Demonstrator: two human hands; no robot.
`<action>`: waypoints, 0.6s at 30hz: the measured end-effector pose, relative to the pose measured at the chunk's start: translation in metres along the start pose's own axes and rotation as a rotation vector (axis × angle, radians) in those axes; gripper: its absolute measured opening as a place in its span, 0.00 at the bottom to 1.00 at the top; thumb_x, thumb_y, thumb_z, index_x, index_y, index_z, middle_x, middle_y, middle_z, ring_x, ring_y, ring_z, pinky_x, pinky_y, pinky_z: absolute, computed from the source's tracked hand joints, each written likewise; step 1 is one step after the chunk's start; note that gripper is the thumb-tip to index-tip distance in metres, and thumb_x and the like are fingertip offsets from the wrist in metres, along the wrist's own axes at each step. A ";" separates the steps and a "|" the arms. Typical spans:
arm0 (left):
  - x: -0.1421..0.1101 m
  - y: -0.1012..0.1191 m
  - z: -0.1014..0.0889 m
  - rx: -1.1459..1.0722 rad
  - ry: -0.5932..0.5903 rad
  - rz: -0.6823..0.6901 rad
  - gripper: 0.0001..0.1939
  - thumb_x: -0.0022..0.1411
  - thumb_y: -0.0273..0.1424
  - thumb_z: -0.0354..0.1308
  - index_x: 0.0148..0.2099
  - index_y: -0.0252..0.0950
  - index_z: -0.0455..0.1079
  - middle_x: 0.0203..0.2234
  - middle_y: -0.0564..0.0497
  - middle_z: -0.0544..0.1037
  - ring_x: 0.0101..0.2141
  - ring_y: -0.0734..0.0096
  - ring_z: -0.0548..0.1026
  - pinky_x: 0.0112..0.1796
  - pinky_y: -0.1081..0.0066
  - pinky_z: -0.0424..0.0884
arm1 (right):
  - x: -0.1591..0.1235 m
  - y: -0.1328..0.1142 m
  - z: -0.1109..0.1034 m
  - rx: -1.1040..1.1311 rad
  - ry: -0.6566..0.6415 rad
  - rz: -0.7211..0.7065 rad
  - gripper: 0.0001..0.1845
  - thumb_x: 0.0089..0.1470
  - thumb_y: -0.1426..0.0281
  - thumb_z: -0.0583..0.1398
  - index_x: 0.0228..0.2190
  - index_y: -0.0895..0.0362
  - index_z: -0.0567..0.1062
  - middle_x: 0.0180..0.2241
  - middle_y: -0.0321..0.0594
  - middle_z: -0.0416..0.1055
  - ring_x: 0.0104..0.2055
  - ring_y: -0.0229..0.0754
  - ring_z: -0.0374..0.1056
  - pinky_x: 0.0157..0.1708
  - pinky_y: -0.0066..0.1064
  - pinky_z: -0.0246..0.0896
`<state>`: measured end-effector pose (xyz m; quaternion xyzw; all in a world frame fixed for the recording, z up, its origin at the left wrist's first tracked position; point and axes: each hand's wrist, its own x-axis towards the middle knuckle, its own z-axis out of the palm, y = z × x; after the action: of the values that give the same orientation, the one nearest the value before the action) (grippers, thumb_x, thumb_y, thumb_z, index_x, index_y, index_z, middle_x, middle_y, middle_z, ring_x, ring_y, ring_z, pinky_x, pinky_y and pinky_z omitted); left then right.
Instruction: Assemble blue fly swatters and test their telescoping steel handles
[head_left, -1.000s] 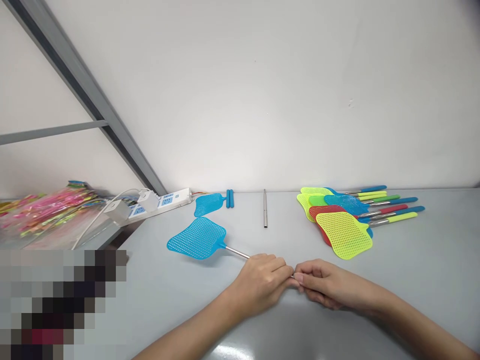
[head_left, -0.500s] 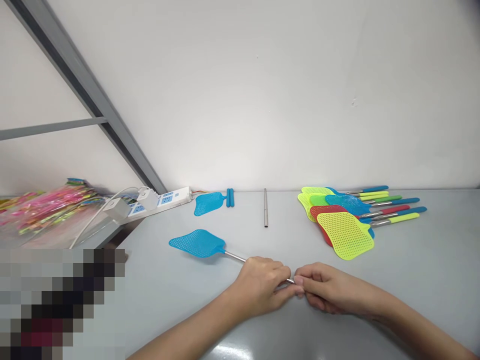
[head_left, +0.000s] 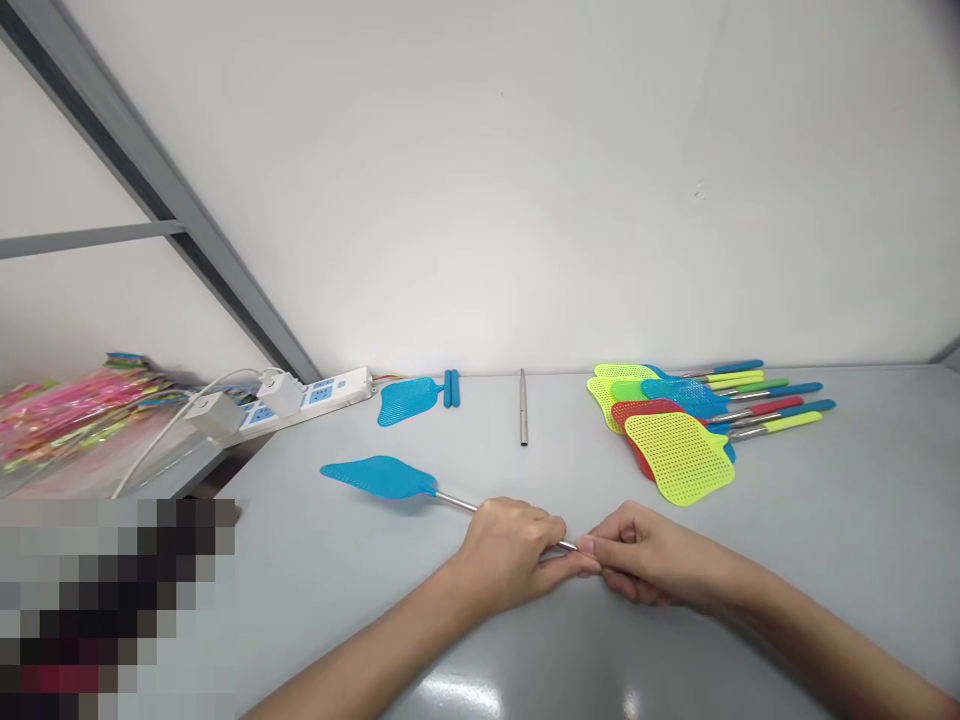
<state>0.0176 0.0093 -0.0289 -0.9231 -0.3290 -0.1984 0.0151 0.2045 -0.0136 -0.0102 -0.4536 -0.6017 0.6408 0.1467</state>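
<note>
A blue fly swatter (head_left: 382,477) with a thin metal rod is held above the table, its head pointing left. My left hand (head_left: 514,550) is wrapped round the rod. At the rod's right end, the fingers of my right hand (head_left: 645,555) pinch it, hiding the tip. Behind them lies a separate metal rod (head_left: 523,410). Farther left are a loose blue swatter head (head_left: 407,400) and two blue handle grips (head_left: 451,388) side by side.
Overlapping fly swatters (head_left: 679,460) in yellow, green, blue and red lie at the right. A white power strip (head_left: 330,393) with plugs and a cable stands at the left, beside colourful plastic-wrapped packs (head_left: 82,410). A wall closes off the back.
The blue swatter head has turned and now shows more edge-on. Both hands keep hold of the rod. The whole view has shifted slightly.
</note>
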 end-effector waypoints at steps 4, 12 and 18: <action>0.002 -0.002 0.001 0.019 0.020 -0.005 0.26 0.56 0.50 0.47 0.18 0.35 0.62 0.11 0.55 0.67 0.15 0.77 0.64 0.20 0.73 0.46 | 0.001 0.000 -0.001 0.009 0.007 -0.013 0.24 0.53 0.58 0.51 0.13 0.59 0.61 0.11 0.28 0.51 0.12 0.27 0.44 0.10 0.20 0.37; 0.007 -0.010 -0.001 0.077 0.060 -0.012 0.28 0.54 0.52 0.48 0.16 0.34 0.59 0.10 0.55 0.66 0.15 0.76 0.64 0.20 0.73 0.44 | 0.001 -0.010 -0.003 0.026 0.043 -0.013 0.22 0.52 0.60 0.52 0.13 0.58 0.60 0.10 0.27 0.50 0.12 0.27 0.43 0.11 0.21 0.35; 0.008 -0.016 -0.001 0.067 0.081 0.008 0.27 0.53 0.52 0.48 0.17 0.34 0.61 0.10 0.54 0.66 0.15 0.76 0.64 0.20 0.73 0.46 | 0.004 -0.006 -0.002 0.074 0.044 -0.021 0.21 0.52 0.59 0.52 0.15 0.59 0.61 0.12 0.27 0.52 0.12 0.26 0.43 0.11 0.21 0.35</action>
<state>0.0128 0.0265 -0.0263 -0.9147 -0.3308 -0.2242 0.0601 0.2016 -0.0077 -0.0059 -0.4555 -0.5789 0.6510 0.1833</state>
